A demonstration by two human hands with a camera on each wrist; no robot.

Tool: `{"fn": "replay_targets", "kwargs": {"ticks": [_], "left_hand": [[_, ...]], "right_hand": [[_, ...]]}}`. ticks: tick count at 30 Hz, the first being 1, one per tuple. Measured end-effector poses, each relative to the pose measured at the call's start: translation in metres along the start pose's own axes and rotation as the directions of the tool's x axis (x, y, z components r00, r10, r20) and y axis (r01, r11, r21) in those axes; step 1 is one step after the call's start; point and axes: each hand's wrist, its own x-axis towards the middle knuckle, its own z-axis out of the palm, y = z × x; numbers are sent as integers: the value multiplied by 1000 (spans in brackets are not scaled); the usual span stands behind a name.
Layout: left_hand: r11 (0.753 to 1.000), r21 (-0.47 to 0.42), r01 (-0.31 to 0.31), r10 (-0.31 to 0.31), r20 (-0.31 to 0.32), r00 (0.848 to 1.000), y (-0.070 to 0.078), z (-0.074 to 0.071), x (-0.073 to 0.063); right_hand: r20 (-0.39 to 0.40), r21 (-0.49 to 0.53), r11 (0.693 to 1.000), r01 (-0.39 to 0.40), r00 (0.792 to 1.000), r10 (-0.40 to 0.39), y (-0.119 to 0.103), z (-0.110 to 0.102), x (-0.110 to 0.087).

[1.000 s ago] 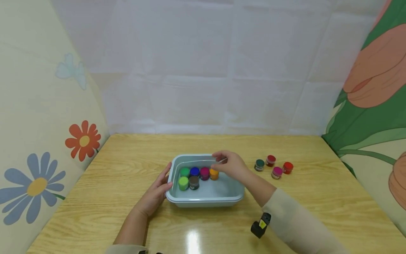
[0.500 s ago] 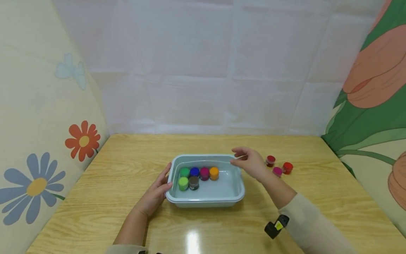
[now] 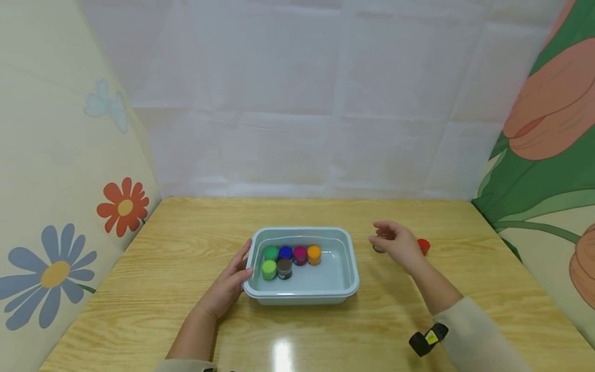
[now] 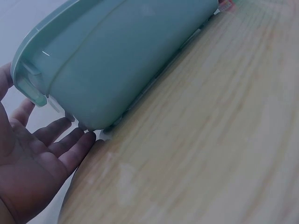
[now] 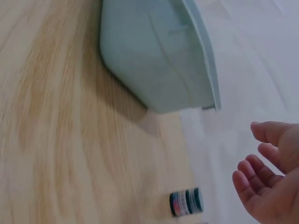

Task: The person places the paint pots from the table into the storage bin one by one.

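My left hand (image 3: pixel 224 285) holds the left end of a pale blue plastic basin (image 3: pixel 302 299), thumb over the rim. Beneath that rim, its fingers touch the outer wall in the left wrist view. Inside the basin stand several small paint jars, among them a lime green jar (image 3: pixel 269 269), a brown jar (image 3: pixel 284 268) and an orange jar (image 3: pixel 314 254). To the right, my right hand (image 3: pixel 400 248) hovers with loosely bent fingers and nothing in them. Close by its fingertips stands a dark teal jar (image 5: pixel 186 202). A red jar (image 3: pixel 423 246) shows past the hand.
The wooden table (image 3: pixel 195 227) runs back to a white cloth (image 3: pixel 279 144). Flower-printed cloths stand at both sides. Small black devices are worn at the wrists, such as the right wrist device (image 3: pixel 428 339).
My right hand has moved right, from over the orange jar in the basin to above the loose jars, covering most of them. My left hand and the basin have stayed in place.
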Motion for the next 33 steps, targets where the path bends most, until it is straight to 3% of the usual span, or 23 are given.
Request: {"fn": "replay_targets", "kwargs": {"ticks": [5, 12, 17, 26, 33], "left_hand": [[1000, 1, 6, -6, -1, 1000, 0, 0, 0], [1000, -4, -1, 1, 2, 1000, -1, 0, 1], [999, -29, -15, 15, 6, 1000, 0, 0, 1], [999, -35, -10, 11, 8, 1000, 0, 1, 1], [999, -35, -17, 17, 10, 1000, -1, 0, 1]], "right_hand": [[-24, -31, 999, -19, 1000, 18, 14, -12, -4], [-29, 37, 996, -77, 997, 78, 27, -25, -8], [-44, 9, 995, -98, 994, 99, 35, -31, -11], [-70, -66, 987, -144, 988, 139, 57, -33, -13], [-87, -42, 984, -173, 982, 169, 69, -32, -12]]}}
